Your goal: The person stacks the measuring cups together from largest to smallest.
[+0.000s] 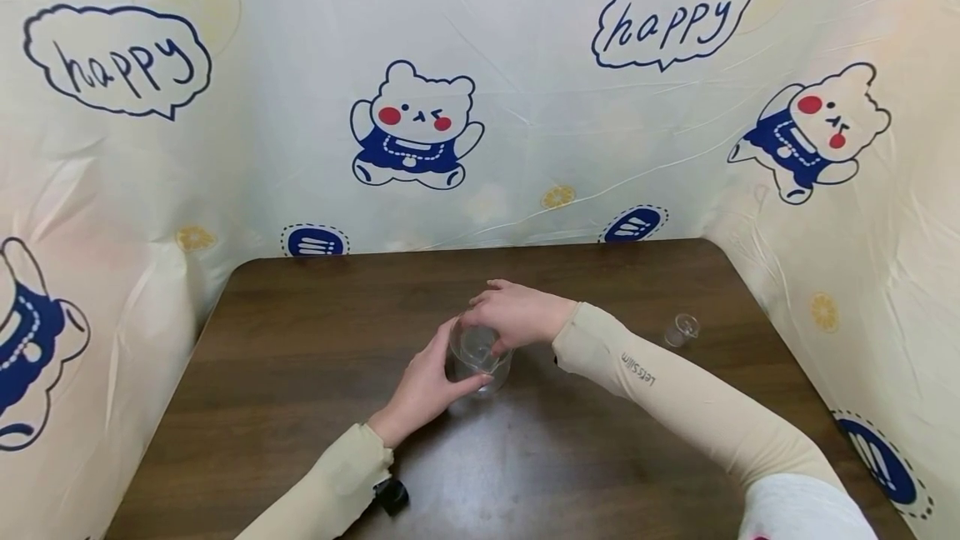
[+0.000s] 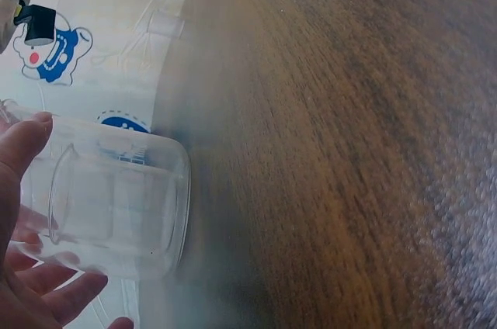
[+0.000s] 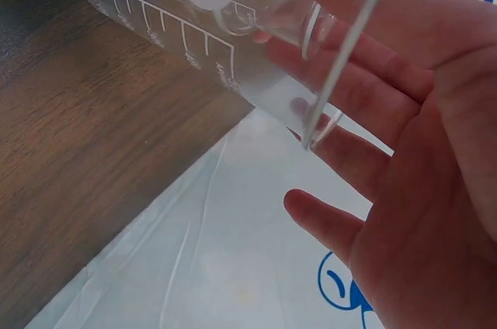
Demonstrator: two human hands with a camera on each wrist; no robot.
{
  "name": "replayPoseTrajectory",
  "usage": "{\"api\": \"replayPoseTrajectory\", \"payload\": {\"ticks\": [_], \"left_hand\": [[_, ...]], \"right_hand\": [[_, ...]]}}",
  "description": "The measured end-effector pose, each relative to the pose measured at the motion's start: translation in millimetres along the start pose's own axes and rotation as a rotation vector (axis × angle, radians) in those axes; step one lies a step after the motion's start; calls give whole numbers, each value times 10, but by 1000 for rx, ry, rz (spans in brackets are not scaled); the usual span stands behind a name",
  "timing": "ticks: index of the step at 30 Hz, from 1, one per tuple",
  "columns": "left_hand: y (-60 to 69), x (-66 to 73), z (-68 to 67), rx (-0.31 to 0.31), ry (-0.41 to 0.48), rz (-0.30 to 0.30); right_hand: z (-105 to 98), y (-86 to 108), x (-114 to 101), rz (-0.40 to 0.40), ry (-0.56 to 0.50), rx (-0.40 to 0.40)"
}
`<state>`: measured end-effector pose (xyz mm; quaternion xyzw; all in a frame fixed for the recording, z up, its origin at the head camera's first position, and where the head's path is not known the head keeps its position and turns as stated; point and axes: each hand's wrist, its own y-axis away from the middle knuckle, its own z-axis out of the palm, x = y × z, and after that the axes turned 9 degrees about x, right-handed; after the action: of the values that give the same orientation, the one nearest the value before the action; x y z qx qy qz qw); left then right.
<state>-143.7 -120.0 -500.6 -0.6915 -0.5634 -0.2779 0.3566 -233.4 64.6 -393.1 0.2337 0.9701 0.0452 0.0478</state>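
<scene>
A large clear glass beaker with white markings stands upright on the table, and a smaller beaker sits inside it. My left hand grips the large beaker's side, with the thumb near and the fingers around the far side. From above, my right hand reaches over the rim, thumb and forefinger inside the mouth. In the right wrist view they pinch a small clear glass beaker near its rim; its lower part is hard to make out. The other right fingers lie outside the large beaker's rim.
A tiny clear beaker stands at the right of the brown wooden table. A printed pale curtain hangs behind the table and along both sides. A black wrist camera is strapped to the left wrist.
</scene>
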Motion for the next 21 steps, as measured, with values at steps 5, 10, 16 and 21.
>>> {"api": "replayPoseTrajectory", "payload": {"ticks": [5, 10, 16, 21], "left_hand": [[4, 6, 6, 3, 0, 11], [6, 5, 11, -5, -3, -11], [2, -2, 15, -10, 9, -12], [-3, -7, 10, -6, 10, -5]], "right_hand": [[39, -18, -26, -1, 38, -8], [51, -17, -55, -15, 72, -4], [88, -9, -65, -42, 131, 29], [108, -13, -61, -44, 169, 40]]}}
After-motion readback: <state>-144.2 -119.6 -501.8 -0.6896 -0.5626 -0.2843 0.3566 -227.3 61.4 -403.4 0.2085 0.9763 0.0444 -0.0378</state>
